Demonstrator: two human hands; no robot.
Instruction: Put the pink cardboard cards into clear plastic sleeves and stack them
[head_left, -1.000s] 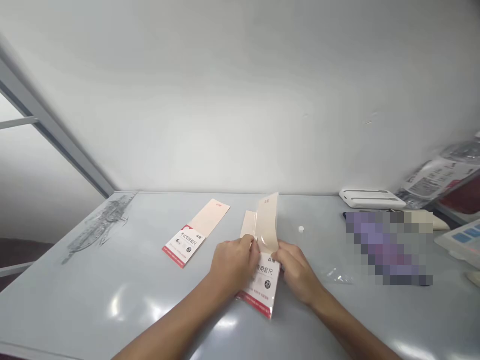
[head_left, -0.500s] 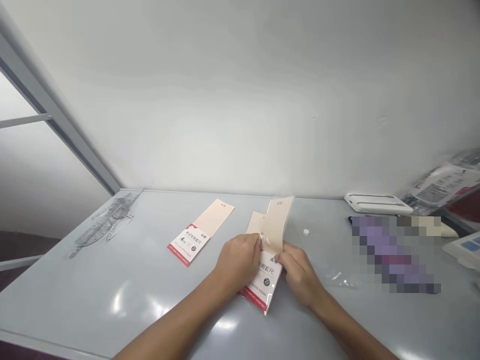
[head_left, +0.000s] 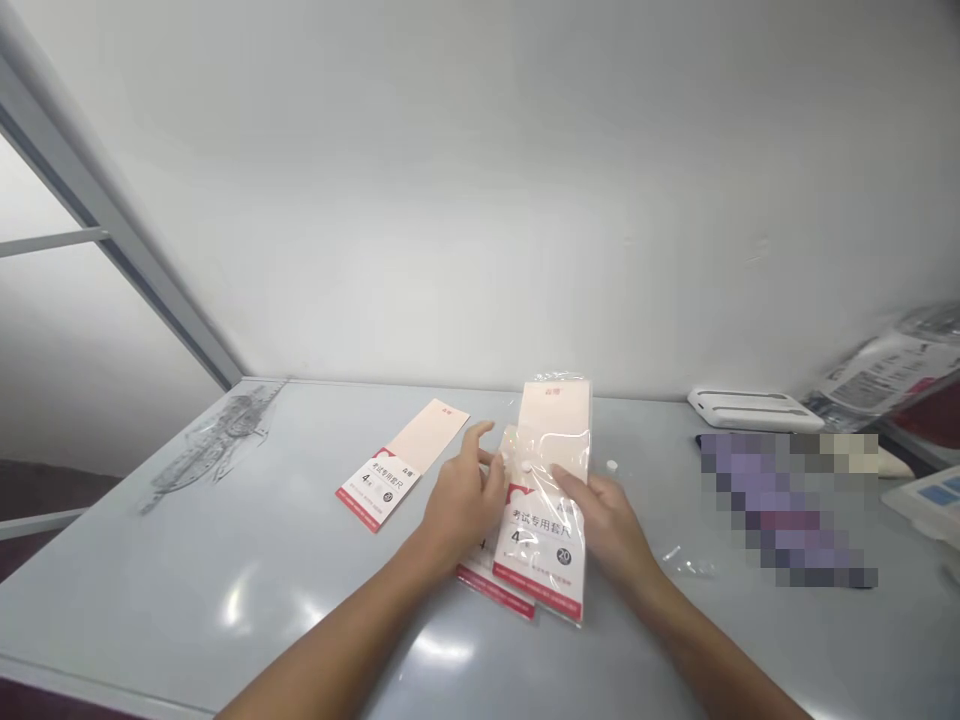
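My right hand (head_left: 611,520) grips the right edge of a ruler-set packet (head_left: 540,540), thumb on top. The packet is a cream card with a white-and-red printed front, in a clear plastic sleeve with shiny creases. Under its left side lies a second similar packet (head_left: 499,592), mostly hidden by the upper one and my left hand. My left hand (head_left: 463,500) is at the packets' left edge, its fingers apart and the index finger raised. A third packet (head_left: 379,488) lies flat on the table to the left, its cream card sticking out above the printed front.
On the grey table (head_left: 300,620), a small white round piece (head_left: 612,466) and a scrap of clear plastic (head_left: 686,562) lie right of my hands. Further right are a white device (head_left: 754,408), a blurred-out purple item (head_left: 787,510) and plastic-wrapped goods (head_left: 892,375). A wall rises behind.
The upper packet has shifted right and now faces up flatter, uncovering more of the packet beneath. My left hand has loosened from it, its fingers now spread.
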